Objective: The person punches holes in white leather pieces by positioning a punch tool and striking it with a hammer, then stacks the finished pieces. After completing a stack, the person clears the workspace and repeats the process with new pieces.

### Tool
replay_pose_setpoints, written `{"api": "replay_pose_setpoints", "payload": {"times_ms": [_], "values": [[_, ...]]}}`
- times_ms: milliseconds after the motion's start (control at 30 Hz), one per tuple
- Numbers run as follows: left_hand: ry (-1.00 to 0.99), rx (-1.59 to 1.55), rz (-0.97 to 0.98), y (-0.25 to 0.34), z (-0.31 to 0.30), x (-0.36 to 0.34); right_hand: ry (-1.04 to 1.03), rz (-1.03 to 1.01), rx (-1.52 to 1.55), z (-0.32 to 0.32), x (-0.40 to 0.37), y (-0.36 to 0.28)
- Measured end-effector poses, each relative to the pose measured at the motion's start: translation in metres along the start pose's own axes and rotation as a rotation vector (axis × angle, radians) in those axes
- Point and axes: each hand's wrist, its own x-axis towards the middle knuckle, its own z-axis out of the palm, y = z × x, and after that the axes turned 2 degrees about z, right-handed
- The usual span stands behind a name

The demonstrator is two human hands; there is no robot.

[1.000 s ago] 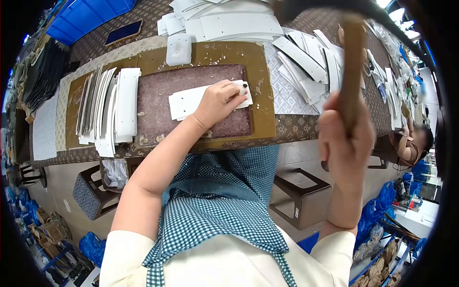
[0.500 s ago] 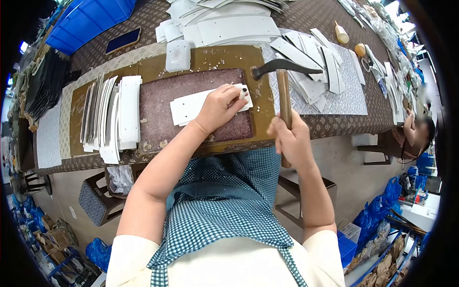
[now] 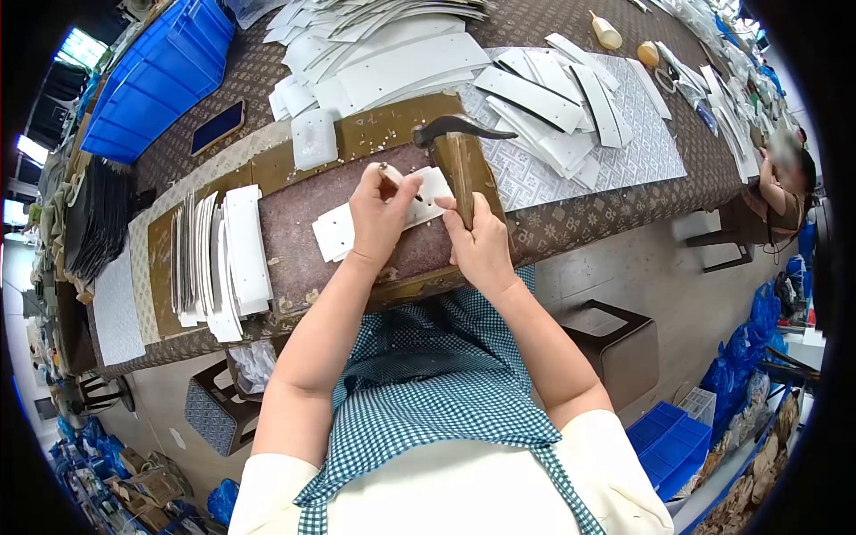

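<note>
My left hand (image 3: 382, 212) is closed on a small punch tool (image 3: 390, 175), held tilted above the white strips (image 3: 334, 234) lying on the dark red pad (image 3: 290, 201). Wrapped round the wooden handle of a hammer (image 3: 460, 165), my right hand (image 3: 482, 241) is just to the right of these strips, and the dark hammer head is raised above the board. Small dark holes show in the strips. A white block (image 3: 314, 140) lies at the pad's back edge, with white crumbs near it.
Upright white strips (image 3: 242, 250) stand left of the pad. Behind lie piled white pieces (image 3: 401, 67), a phone (image 3: 218, 127) and a blue crate (image 3: 160, 76). More strips (image 3: 530, 98) lie at the right. Another person (image 3: 785, 183) sits far right; a stool (image 3: 615, 343) stands below.
My left hand has lifted off the strips with the punch, now tilted. My right hand has brought the hammer left, closer to my left hand. The camera view has shifted.
</note>
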Motion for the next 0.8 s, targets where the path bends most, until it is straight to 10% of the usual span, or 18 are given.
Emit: {"api": "replay_pose_setpoints", "payload": {"times_ms": [133,367,800], "values": [[-0.049,0.01,0.045,0.021,-0.03,-0.01,-0.053,0.133,0.228,-0.011,0.0,0.003],[-0.182,1.057,0.003,0.032,-0.091,-0.027,0.062,0.148,0.227,-0.046,0.014,0.04],[-0.358,0.85,-0.154,0.09,-0.101,0.006,0.19,0.152,0.35,-0.043,0.013,0.052]]}}
